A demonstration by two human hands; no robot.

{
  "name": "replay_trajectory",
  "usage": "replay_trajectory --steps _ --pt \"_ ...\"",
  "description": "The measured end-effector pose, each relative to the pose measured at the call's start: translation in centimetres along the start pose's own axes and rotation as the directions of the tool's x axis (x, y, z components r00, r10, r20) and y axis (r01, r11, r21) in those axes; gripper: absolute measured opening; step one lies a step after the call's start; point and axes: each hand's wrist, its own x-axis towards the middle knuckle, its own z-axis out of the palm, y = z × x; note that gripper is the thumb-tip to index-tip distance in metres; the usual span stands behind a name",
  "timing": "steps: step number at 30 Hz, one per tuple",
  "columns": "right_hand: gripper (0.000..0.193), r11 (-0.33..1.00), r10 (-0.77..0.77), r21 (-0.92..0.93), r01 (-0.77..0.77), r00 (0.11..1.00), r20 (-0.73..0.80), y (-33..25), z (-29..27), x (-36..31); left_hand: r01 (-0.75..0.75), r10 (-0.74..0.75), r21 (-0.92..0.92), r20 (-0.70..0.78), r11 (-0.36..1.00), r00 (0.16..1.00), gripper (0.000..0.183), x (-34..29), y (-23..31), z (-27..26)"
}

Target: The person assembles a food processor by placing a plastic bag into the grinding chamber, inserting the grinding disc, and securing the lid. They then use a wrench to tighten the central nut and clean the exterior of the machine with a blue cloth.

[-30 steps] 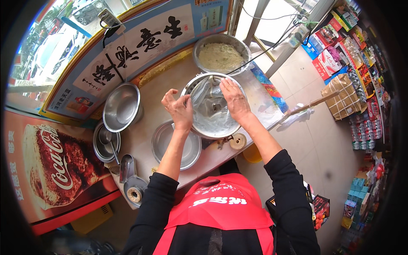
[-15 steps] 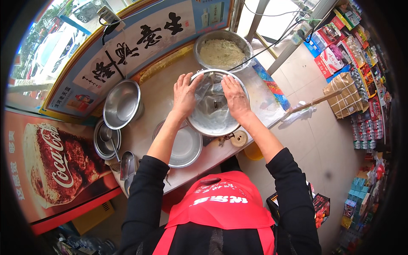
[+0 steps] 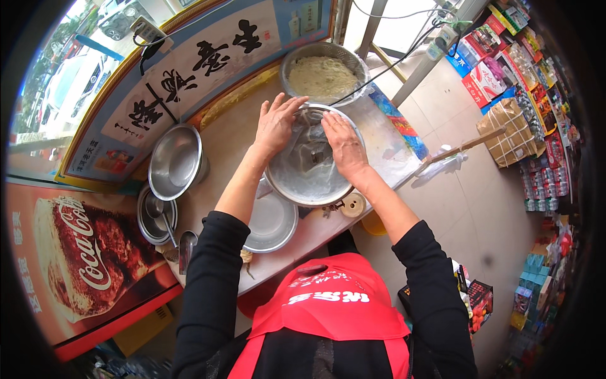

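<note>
Silvery round pot (image 3: 309, 201), crinkled translucent film (image 3: 302, 175) inside; left hand (image 3: 276, 126), right hand (image 3: 345, 144): grip wide.

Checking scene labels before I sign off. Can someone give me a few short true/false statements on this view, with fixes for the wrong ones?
1. The left hand and right hand are both at the metal container. True.
2. The container is lined with red cloth. False: it is lined with see-through plastic.
3. The colander beyond it holds pale food. True.
4. The ladle lies in the colander. False: it rests in a bowl at the left.
5. The apron is red. True.
</note>
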Motion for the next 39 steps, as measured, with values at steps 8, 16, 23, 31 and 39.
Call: replay_trajectory --steps 8,16,23,31,39 --pt "0.045 0.994 -0.084 -0.071 0.085 0.996 0.022 0.4 -0.3 0.6 -0.145 0.171 -0.126 0.227 0.981 0.959 0.05 3.5 -0.8 -0.6" --pt "0.045 0.987 -0.109 -0.116 0.112 0.993 0.032 0.3 -0.2 0.7 0.088 -0.046 -0.212 0.195 0.973 0.98 0.03 3.7 0.5 -0.2" --pt "0.042 0.989 -0.119 -0.089 0.121 0.992 0.038 0.1 -0.6 1.2 0.132 -0.113 -0.096 0.183 0.987 0.977 0.029 3.8 1.0 0.1" --pt "0.027 0.988 0.008 0.15 -0.043 0.975 0.224 -6.0 -2.5 -3.3 0.141 -0.12 -0.102 0.193 0.985 0.974 0.03 3.5 0.8 0.3" --pt "0.022 0.999 0.001 0.034 -0.013 0.951 0.31 -5.4 -2.8 -4.7 0.145 -0.116 -0.133 0.204 0.98 0.972 0.03 3.5 0.7 0.2"
